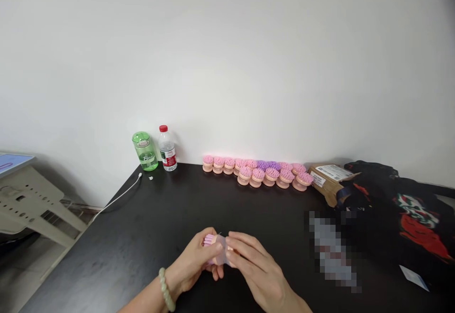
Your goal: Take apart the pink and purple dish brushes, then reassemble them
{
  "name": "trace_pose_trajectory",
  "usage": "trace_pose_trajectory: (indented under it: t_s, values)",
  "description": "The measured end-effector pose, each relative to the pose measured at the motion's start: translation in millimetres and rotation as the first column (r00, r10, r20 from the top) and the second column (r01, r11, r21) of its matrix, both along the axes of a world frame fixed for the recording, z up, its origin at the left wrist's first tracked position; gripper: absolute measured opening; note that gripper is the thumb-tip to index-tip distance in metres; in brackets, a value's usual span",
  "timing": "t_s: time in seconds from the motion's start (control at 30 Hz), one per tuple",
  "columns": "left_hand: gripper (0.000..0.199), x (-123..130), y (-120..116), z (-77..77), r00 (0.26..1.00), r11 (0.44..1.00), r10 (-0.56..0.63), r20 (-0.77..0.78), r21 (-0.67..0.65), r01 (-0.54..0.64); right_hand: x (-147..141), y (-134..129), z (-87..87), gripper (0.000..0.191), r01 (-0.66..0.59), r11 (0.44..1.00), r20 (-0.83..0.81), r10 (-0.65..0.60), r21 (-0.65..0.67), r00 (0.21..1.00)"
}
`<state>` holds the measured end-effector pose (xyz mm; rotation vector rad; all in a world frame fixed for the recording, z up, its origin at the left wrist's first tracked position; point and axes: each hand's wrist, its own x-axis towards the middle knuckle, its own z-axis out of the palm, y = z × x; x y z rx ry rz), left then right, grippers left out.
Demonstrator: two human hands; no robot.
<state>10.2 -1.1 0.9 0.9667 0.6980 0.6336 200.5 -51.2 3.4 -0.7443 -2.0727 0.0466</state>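
Okay, so on my feed from the head cam, the biggest thing is a black table (117, 251) spreading out ahead of the hands, with a white wall (227, 66) rising behind its far edge. Off to the right of the right hand, a heap of black fabric with a red print (401, 213) sits on the table, and a pixelated patch (330, 251) just beside that hand covers part of the view (can't make out a thing under it). Straight ahead of the hands and well apart from them, a double row of pink and purple scalp brushes (258, 173) lines up along the wall, with a brown parcel (329, 183) at its right end. Further ahead and to the left of the hands stand a green bottle (144, 151) and a water bottle with a red cap (167, 149), and a white cable (121, 199) runs off the table's left side.

Right in front of the camera, the left hand (190, 261) is closed around a pink brush (209, 241), bristles pointing left. The right hand (258, 268) is curled in close, its fingers (241, 246) on clear plastic (221, 250) around the brush. A pale bead bracelet (166, 289) sits on the left wrist.
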Motion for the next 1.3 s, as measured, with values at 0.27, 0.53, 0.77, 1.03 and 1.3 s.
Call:
trace_pose_trajectory:
  t_s: [0.27, 0.53, 0.77, 1.03, 1.3]
  values:
    - [0.056, -4.7, 2.3, -2.1, 0.997, 0.981, 0.061, 0.055, 0.180, -0.070, 0.4, -3.7, -12.0, 0.051, 0.211, 0.937, -0.077, -0.241, -0.279, 0.967]
    - [0.040, -8.2, 2.9, -7.1, 0.967, 0.644, 0.217, -0.136, 0.764, -0.037, -16.1, 1.7, -16.7, 0.046, -0.090, 0.511, -0.318, -0.378, -0.855, 0.870]
    - [0.022, -9.5, -7.5, -3.8, 0.956, 0.391, 0.172, -0.236, 0.908, 0.154, -23.6, 6.7, -24.4, 0.061, -0.354, 0.327, -0.476, -0.473, -0.876, 0.741]
    - [0.020, -2.1, -6.2, 1.8, 0.949, 0.455, 0.215, -0.230, 0.883, 0.111, -13.0, 8.4, -22.4, 0.064, -0.409, 0.331, -0.524, -0.468, -0.850, 0.712]
    - [0.054, 5.6, 5.8, -4.1, 0.960, 0.858, 0.262, -0.103, 0.479, -0.182, 2.9, 5.9, -16.7, 0.056, -0.132, 0.684, -0.421, -0.275, -0.717, 0.865]
